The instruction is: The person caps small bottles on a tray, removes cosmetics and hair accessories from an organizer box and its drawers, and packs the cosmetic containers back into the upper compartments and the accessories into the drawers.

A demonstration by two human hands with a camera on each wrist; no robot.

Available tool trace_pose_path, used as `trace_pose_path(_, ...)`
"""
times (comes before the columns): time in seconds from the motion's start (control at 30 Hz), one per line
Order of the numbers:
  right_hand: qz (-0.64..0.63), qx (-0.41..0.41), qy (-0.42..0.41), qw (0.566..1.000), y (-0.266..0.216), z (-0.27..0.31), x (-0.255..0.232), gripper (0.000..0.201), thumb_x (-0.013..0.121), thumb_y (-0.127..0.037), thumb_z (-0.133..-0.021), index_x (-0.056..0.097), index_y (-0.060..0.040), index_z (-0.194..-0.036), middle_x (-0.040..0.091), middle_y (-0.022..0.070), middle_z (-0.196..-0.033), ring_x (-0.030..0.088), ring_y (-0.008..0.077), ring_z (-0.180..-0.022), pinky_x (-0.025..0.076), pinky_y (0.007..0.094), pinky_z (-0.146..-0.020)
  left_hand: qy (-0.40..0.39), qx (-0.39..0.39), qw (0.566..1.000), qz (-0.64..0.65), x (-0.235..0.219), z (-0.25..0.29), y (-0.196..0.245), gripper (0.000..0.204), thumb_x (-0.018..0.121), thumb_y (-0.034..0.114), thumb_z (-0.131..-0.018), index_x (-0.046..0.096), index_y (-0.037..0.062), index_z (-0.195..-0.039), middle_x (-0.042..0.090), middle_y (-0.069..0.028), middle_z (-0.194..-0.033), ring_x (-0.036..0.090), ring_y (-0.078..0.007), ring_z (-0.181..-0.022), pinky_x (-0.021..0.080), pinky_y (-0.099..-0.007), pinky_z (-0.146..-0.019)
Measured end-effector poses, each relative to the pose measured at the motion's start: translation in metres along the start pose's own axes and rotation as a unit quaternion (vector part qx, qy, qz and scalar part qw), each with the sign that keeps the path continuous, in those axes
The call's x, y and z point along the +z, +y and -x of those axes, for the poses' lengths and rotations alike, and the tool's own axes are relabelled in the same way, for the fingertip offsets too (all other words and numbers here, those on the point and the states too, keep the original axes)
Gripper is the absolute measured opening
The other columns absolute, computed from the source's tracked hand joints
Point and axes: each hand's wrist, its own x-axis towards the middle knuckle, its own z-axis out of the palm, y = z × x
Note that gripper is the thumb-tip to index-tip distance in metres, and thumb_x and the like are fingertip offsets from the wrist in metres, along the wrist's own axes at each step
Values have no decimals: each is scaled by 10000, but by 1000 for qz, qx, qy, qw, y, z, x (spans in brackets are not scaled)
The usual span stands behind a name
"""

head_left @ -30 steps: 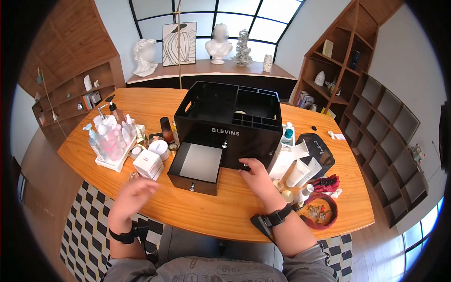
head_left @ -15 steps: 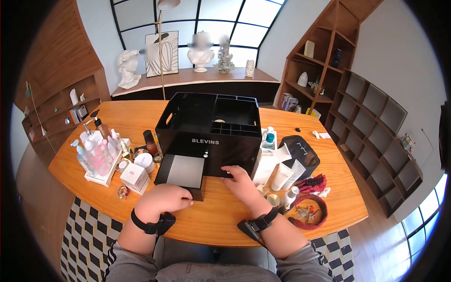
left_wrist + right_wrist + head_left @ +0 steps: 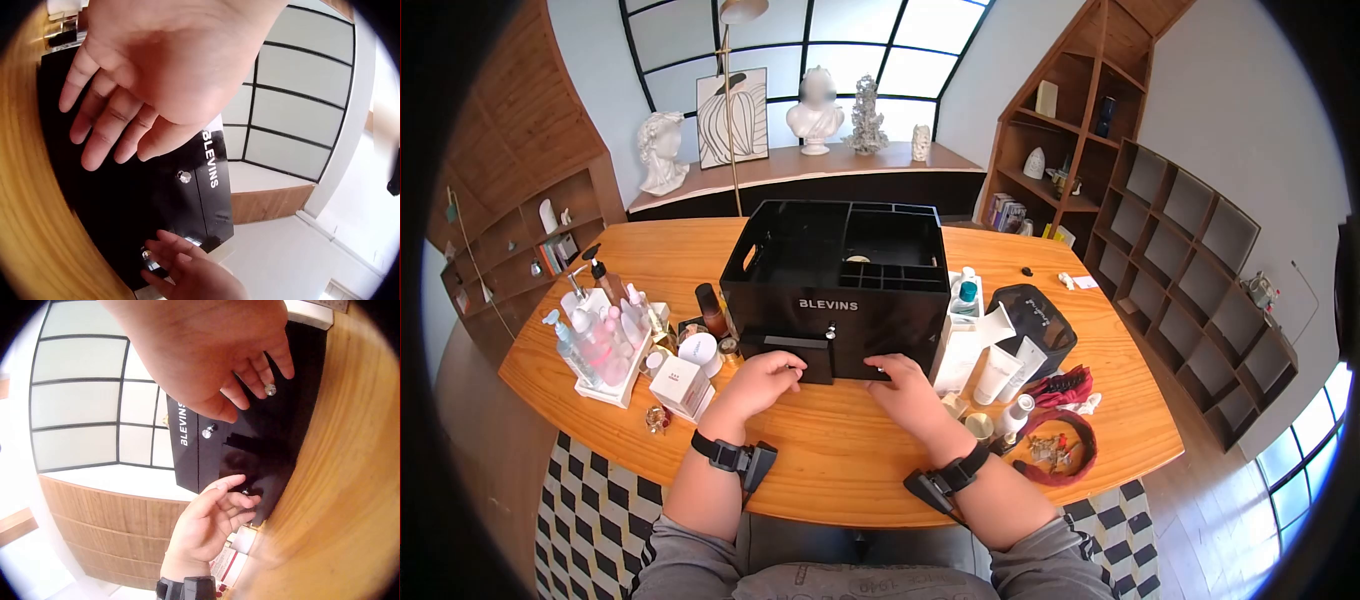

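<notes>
A black BLEVINS organizer box stands on the wooden table. Its lower left drawer sticks out slightly, a thin strip of the inside showing. My left hand is at this drawer's front, fingers extended around its knob. My right hand is at the lower right drawer, loosely bent fingers beside a crystal knob. Another knob sits on the upper front. Neither hand visibly grips anything; exact fingertip contact is hard to tell.
Bottles on a white tray, a white box and jars stand left. To the right are white tubes, a black mesh basket and a dark red headband. Compartments divide the organizer's top.
The lower left drawer has slid inward from far out to nearly flush. My left hand came in from the left to its front and moved forward with it. My right hand stays by its knob.
</notes>
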Motion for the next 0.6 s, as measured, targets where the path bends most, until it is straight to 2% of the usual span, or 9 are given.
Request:
trace_pose_path(0.03, -23, 15, 0, 1000, -1, 0, 0, 363, 655, -130, -817, 613, -23, -1161, 588, 174, -1175, 501, 351, -1171, 406, 395, -1006, 7, -2, 999, 34, -1, -1, -3, 193, 582, 132, -905, 649, 21, -1047, 681, -58, -815, 641, -135, -783, 486, -269, -733)
trace_pose_path(0.07, -23, 17, -2, 1000, 0, 0, 0, 363, 655, -130, -817, 613, -23, -1161, 588, 174, -1175, 501, 351, -1171, 406, 395, -1006, 4, -1, 999, 43, -2, -1, -5, 194, 572, 126, -911, 645, 18, -1054, 682, -55, -820, 635, -124, -798, 477, -258, -742)
trace_pose_path(0.3, -29, 31, -9, 999, -7, 0, -4, 357, 658, -112, -823, 611, -21, -1166, 582, 163, -1168, 517, 328, -1145, 479, 362, -918, 2, 6, 999, 52, -1, -1, -5, 194, 552, 108, -930, 628, 40, -1095, 683, -44, -841, 614, -110, -831, 464, -256, -780)
trace_pose_path(0.4, -30, 32, -8, 999, -9, -1, -5, 349, 655, -105, -829, 610, -17, -1164, 584, 161, -1155, 528, 321, -1129, 500, 353, -890, 9, 12, 997, 79, 1, -8, -15, 208, 543, 100, -932, 606, 43, -1122, 674, -48, -862, 606, -114, -855, 452, -255, -812)
trace_pose_path(0.47, -29, 34, -8, 999, -8, 0, -6, 344, 653, -102, -831, 610, -14, -1161, 585, 160, -1149, 534, 319, -1119, 507, 351, -881, 7, 30, 989, 143, 2, -13, -26, 214, 534, 94, -934, 594, 48, -1134, 667, -53, -874, 601, -119, -869, 441, -253, -833)
trace_pose_path(0.6, -29, 30, -7, 999, -7, -1, -6, 328, 650, -104, -836, 614, -11, -1148, 590, 163, -1136, 551, 315, -1095, 519, 350, -864, 8, 31, 987, 157, 2, -12, -25, 211, 530, 91, -935, 599, 51, -1130, 662, -52, -876, 596, -119, -874, 435, -252, -843)
